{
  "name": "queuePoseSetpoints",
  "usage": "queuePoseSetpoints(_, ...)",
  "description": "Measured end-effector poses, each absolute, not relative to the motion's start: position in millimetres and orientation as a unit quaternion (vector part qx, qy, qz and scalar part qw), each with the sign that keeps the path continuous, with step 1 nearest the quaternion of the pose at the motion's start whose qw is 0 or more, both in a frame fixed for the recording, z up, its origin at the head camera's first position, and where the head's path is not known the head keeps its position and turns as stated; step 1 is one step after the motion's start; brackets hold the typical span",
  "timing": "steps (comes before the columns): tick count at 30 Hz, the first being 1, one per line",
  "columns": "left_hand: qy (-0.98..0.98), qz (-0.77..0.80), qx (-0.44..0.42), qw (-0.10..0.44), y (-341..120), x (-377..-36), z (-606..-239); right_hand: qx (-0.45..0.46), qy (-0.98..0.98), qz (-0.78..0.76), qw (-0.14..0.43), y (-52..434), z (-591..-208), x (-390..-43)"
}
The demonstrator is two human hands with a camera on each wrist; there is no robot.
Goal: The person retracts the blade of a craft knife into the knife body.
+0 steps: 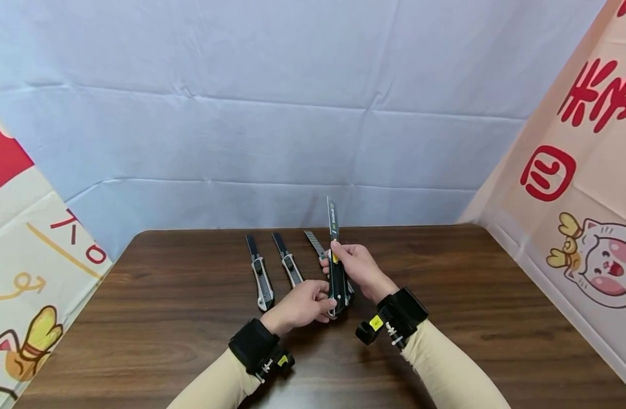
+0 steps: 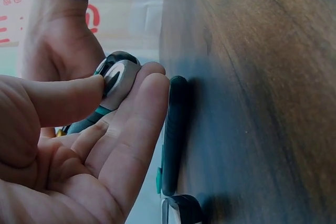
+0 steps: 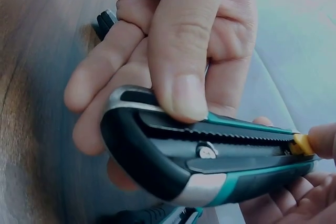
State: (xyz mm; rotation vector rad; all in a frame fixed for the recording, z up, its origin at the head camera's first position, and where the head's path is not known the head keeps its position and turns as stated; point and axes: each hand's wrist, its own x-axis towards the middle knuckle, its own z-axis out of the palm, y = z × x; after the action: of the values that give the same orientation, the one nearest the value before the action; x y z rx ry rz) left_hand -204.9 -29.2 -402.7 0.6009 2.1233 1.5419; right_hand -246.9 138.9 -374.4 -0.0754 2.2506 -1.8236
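Observation:
Both hands hold up a black and teal utility knife (image 1: 337,278) above the table, its blade (image 1: 332,218) pushed out and pointing away from me. My left hand (image 1: 325,309) pinches the knife's silver rear end (image 2: 118,77) between thumb and fingers. My right hand (image 1: 338,253) grips the body, with the thumb on the yellow slider (image 3: 302,142). In the right wrist view the knife (image 3: 210,156) fills the frame, and the left thumb (image 3: 178,77) presses on its back end.
Three more utility knives lie side by side on the dark wooden table (image 1: 446,295): one on the left (image 1: 262,278), one in the middle (image 1: 289,264), and a third (image 1: 315,244) partly hidden behind my hands. Cloth backdrops stand close behind and on both sides.

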Motion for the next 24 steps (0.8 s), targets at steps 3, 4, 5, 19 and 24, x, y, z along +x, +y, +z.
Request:
queuePoseSetpoints(3,0.772,0.555,0.218,0.221,-29.4,-204.7,-401.8,-0.03,0.768,-0.628,0.12,138.8,-375.0,-247.3)
queuePoseSetpoints(4,0.774,0.553,0.218,0.22,-29.4,-204.7,-401.6,-0.032,0.768,-0.628,0.121,139.0,-375.2,-247.2)
queuePoseSetpoints(5,0.775,0.552,0.218,0.219,-29.4,-204.4,-401.3,-0.033,0.768,-0.629,0.121,139.1,-375.3,-247.2)
queuePoseSetpoints(19,0.771,0.559,0.215,0.214,-32.2,-203.3,-403.1,-0.045,0.753,-0.643,0.132,134.9,-377.5,-247.4)
queuePoseSetpoints(24,0.768,0.566,0.214,0.211,-32.0,-204.4,-403.5,-0.048,0.752,-0.644,0.13,136.5,-376.4,-248.4)
